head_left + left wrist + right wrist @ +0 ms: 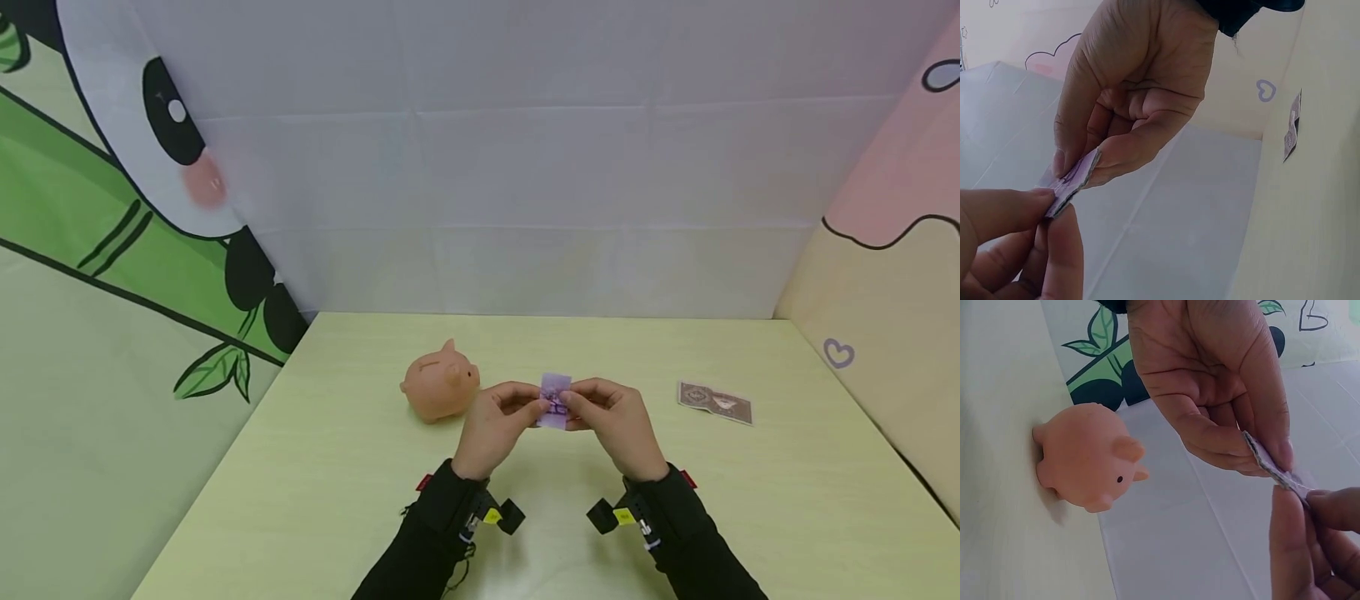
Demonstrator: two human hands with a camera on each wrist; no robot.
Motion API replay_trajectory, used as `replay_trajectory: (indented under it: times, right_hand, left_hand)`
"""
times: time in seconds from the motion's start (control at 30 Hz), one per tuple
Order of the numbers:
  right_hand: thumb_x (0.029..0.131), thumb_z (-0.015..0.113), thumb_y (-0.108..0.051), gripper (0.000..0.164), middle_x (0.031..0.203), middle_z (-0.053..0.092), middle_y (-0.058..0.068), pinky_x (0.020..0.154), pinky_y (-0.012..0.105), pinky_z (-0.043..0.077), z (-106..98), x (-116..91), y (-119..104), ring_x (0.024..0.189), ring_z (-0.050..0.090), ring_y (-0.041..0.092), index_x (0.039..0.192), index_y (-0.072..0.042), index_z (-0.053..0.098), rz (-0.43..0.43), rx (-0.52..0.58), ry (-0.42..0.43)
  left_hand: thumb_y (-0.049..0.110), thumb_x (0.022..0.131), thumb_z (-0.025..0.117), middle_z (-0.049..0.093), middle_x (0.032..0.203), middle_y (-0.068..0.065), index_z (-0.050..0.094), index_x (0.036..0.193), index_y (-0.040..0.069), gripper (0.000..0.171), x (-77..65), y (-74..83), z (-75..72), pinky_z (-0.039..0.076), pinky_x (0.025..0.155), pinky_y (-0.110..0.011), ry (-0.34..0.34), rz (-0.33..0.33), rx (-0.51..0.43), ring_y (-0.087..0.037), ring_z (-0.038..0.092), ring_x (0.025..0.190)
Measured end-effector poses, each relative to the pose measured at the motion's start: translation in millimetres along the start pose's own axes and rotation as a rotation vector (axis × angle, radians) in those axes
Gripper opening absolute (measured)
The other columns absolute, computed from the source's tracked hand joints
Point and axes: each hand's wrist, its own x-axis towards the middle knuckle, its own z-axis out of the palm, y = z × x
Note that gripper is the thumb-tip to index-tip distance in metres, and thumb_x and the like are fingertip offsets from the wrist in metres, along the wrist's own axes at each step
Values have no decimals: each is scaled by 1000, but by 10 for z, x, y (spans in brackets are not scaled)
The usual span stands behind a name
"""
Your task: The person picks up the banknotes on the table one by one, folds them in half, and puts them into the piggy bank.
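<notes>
A small folded purple banknote [555, 384] is held up above the table between both hands. My left hand [495, 422] pinches its left edge between thumb and fingers, and my right hand [619, 423] pinches the right edge the same way. Seen from the left wrist, the banknote [1079, 180] is nearly edge-on and shows several folded layers. The right wrist view also shows the layered edge of the banknote [1266, 460], with the thumbs on one face and fingers behind.
An orange piggy bank [441, 382] with a slot in its back stands just left of my left hand. A creased brownish banknote [715, 402] lies on the pale table [300, 500] to the right. Printed cloth walls [525, 183] enclose the back and sides.
</notes>
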Motion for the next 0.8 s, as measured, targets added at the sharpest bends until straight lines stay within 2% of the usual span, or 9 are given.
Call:
replay_trajectory:
  times: [0.1,0.37,0.8]
  right_hand:
    - [94,65,-10,25,91,69,15,67,28,60,0,-1,-1,71,68,10,105,12,66,-15,1,-1]
    - [93,66,-11,24,85,68,-1,67,30,60,-24,-10,10,71,69,10,104,11,66,-41,4,15]
    - [93,68,-14,25,86,70,-5,68,31,60,-25,-16,7,73,71,11,104,9,68,-25,6,36]
  left_hand:
    - [11,91,69,70,103,-21,71,108,-1,20,-10,7,-6,57,75,-22,-4,-7,-1,-8,65,80]
    - [8,94,64,67,114,-22,68,116,-3,25,-12,11,-60,58,83,-28,-80,-31,-77,-12,69,89]
    - [11,93,66,68,117,-23,68,119,-1,29,-37,56,-63,58,86,-31,-115,-25,-84,-18,71,97]
